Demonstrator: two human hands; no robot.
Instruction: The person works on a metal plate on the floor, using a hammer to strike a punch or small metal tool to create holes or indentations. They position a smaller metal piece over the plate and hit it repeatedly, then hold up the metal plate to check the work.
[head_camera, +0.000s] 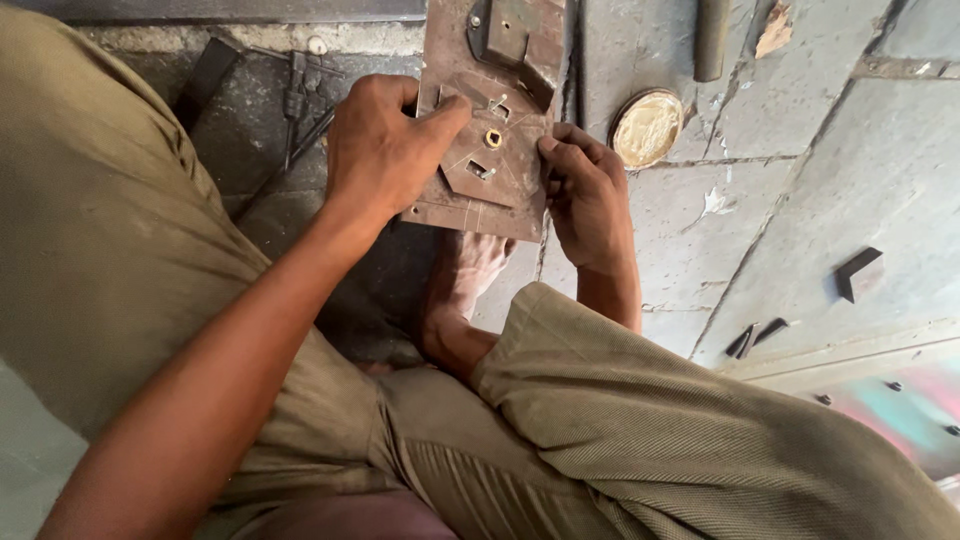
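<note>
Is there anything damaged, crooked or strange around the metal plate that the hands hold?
The rusty metal plate carries a smaller angular piece lying askew under the left hand. The stone floor is cracked and chipped, with small metal bits scattered about.

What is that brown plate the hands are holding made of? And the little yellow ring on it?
The plate looks like steel: flat, dull brown, rusty, with scratched lines. The small ring looks like brass, shiny yellow, though it is too small to be sure.
</note>
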